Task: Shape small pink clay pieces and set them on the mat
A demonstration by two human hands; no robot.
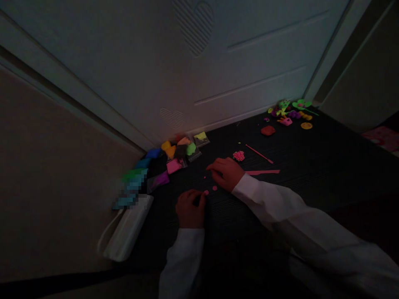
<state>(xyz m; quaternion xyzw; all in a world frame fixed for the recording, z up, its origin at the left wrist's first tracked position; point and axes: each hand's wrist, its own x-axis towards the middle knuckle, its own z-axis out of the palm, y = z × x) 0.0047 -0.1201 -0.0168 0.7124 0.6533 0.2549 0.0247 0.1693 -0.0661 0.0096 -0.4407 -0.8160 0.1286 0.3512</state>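
My left hand point(190, 209) rests low over the dark tabletop, thumb and forefinger curled together. Right at their tips is a small pink clay piece point(206, 192). A flat pink clay disc point(215, 188) lies just beyond, and a tiny pink bit point(205, 177) lies farther back. My right hand point(229, 172) hovers above and to the right, its fingers bent and drawn together; whatever they hold is too small to make out. Behind it sits a bumpy pink clay cluster point(239, 155). A pink flat strip point(263, 172) runs out from beside my right wrist.
A thin pink tool point(259, 153) lies behind the strip. Bagged coloured clay, including a pink packet point(173, 166), lines the back left. A white power strip point(129, 228) stands at left. Red clay point(268, 131) and small clay figures point(284, 120) are at back right, before a white panel point(249, 83).
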